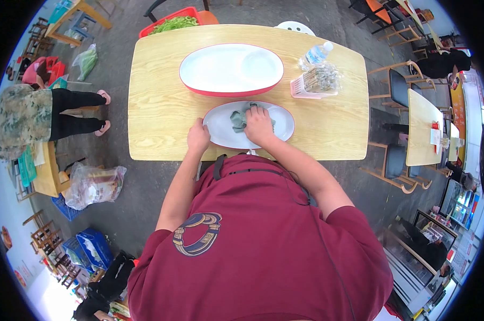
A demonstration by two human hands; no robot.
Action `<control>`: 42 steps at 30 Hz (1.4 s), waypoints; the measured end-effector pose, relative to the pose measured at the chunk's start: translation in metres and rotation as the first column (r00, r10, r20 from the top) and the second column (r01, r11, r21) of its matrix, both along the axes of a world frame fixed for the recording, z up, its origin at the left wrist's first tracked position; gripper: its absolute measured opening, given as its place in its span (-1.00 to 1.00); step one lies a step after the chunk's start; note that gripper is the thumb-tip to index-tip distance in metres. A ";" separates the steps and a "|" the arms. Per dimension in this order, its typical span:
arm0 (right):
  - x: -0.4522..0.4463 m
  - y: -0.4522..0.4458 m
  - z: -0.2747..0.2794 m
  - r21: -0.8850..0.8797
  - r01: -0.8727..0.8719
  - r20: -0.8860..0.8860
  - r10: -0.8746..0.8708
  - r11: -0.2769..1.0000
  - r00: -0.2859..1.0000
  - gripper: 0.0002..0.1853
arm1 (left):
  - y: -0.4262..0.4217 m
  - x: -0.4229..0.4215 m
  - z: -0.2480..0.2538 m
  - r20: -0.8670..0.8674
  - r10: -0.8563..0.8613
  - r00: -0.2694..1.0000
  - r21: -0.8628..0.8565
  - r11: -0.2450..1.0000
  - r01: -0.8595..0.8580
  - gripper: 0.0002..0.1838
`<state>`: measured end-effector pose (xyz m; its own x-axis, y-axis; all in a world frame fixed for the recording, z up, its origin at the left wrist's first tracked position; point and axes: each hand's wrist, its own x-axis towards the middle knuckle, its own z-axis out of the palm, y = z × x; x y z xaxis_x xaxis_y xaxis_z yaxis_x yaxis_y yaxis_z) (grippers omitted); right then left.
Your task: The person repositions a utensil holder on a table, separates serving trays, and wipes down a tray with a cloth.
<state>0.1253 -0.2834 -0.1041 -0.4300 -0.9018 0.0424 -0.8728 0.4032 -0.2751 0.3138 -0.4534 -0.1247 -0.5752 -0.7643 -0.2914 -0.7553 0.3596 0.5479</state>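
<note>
Close to the table's near edge lies a white oval plate (226, 128) with a red edge. My left hand (198, 137) grips its left rim, the fingers closed there. On the plate's inner surface, my right hand (258, 125) presses down on a crumpled grey-green cloth (239, 121), fingers bent over it. Part of the cloth is hidden under that hand. Farther back stands a larger white oval dish (215, 68) with a red outside; neither hand touches it.
On the wooden table (162, 117), a clear bottle (316, 55) stands behind a pink basket (308, 85) of wrapped items at the right. A red crate (195, 13) of greens is beyond the far edge. A person (49, 109) stands at the left.
</note>
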 end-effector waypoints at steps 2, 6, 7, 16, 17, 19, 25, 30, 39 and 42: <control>0.000 -0.003 0.005 0.041 -0.026 0.029 0.025 0.999 0.999 -0.69 | -0.002 0.000 -0.003 0.002 0.002 1.000 0.011 1.000 -0.002 -0.73; 0.003 0.005 0.022 0.138 -0.209 0.060 0.203 0.968 0.977 -0.72 | -0.002 -0.001 -0.006 -0.041 0.022 0.999 0.021 1.000 -0.021 -0.74; 0.005 0.009 0.019 0.162 -0.265 0.068 0.257 0.951 0.964 -0.73 | -0.002 -0.001 -0.007 -0.057 0.029 0.998 0.024 0.999 -0.028 -0.75; -0.032 0.028 0.017 0.144 -0.133 0.366 0.072 0.981 0.928 -0.73 | -0.002 -0.003 -0.002 -0.036 0.041 0.999 0.057 0.998 -0.039 -0.65; -0.040 0.028 0.017 0.079 -0.035 0.362 0.004 0.996 0.932 -0.73 | 0.000 -0.004 0.005 -0.015 0.036 0.999 0.085 0.996 -0.035 -0.61; -0.052 0.025 0.026 -0.025 0.116 0.316 -0.103 0.993 0.943 -0.70 | 0.011 -0.003 0.016 -0.093 0.015 0.996 -0.090 0.996 -0.023 -0.50; -0.038 0.010 0.010 -0.074 0.044 0.172 -0.030 0.996 0.985 -0.64 | 0.031 -0.015 0.040 -0.014 -0.433 0.901 -0.292 0.864 0.411 -0.16; -0.011 0.012 0.000 0.023 -0.129 0.186 0.122 0.991 0.975 -0.61 | 0.040 -0.015 0.028 0.070 -0.511 0.857 -0.290 0.811 0.508 -0.04; 0.014 0.056 0.016 0.284 -0.292 0.223 0.234 0.913 0.946 -0.78 | 0.043 -0.018 0.028 0.133 -0.488 0.863 -0.265 0.821 0.505 -0.05; 0.010 0.068 0.016 0.324 -0.277 0.221 0.212 0.905 0.952 -0.81 | 0.045 -0.018 0.031 0.154 -0.480 0.864 -0.248 0.827 0.504 -0.06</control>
